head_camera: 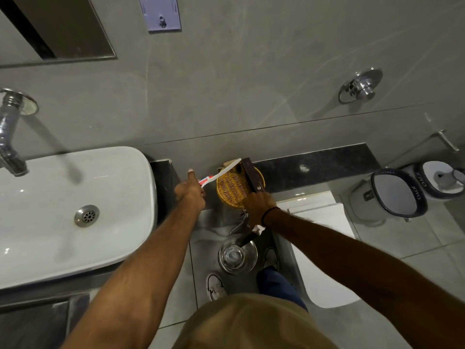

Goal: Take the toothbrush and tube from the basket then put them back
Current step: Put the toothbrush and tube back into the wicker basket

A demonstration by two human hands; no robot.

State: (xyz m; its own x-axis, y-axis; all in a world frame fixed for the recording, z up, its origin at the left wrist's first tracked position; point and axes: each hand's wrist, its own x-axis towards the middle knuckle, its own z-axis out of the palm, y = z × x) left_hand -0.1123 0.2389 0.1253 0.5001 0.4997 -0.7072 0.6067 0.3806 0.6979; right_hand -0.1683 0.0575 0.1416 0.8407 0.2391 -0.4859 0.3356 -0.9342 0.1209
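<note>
A round yellow wicker basket [232, 187] stands on the dark stone ledge against the wall. My left hand [190, 188] is just left of it, closed on a white toothbrush [226, 168] and a red-and-white tube [205, 180]. The toothbrush slants up to the right across the basket's far rim. My right hand [258, 206] grips the basket's near right rim. A dark brown box [253, 175] leans inside the basket on its right side.
A white washbasin [75, 210] with a chrome tap [10, 137] lies to the left. Below the ledge are a glass bowl [237, 253] and a white toilet [319, 248]. A bucket [397, 195] and a mug [440, 180] stand at right.
</note>
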